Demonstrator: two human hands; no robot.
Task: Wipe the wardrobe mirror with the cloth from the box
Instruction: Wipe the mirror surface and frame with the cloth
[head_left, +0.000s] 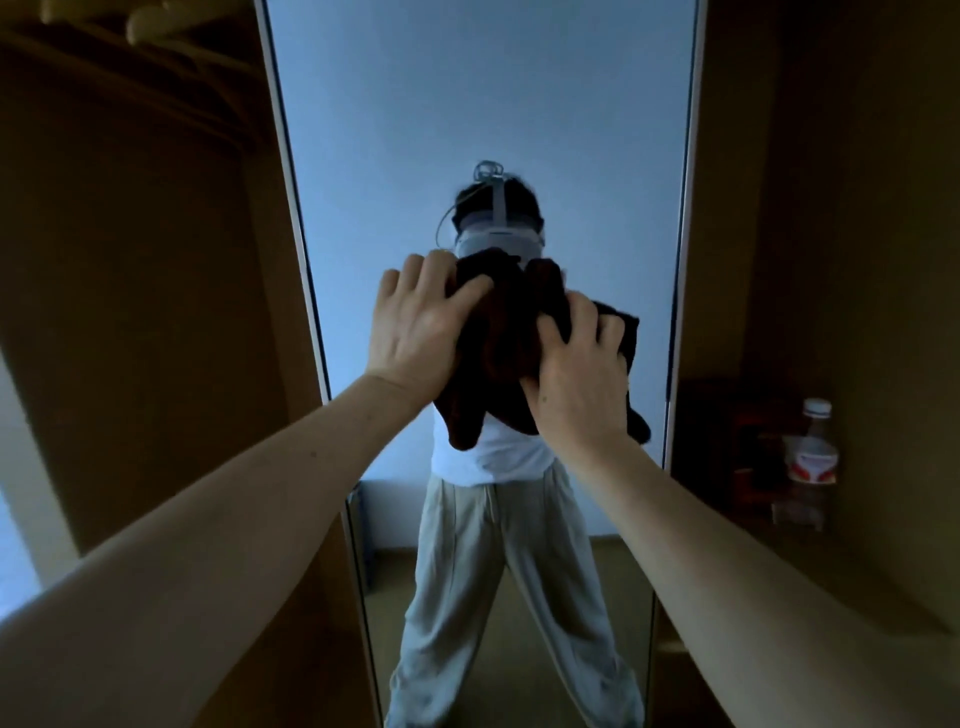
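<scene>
While both arms reach forward, the left hand (421, 322) and right hand (582, 374), side by side, clutch the soft, bunched dark cloth (509, 332) against the tall, smooth mirror (467, 130).

A plastic bottle (810, 457) stands on the wardrobe shelf (875, 564).

White top (493, 453), pale loose trousers (498, 564), grey headset (500, 242).
</scene>
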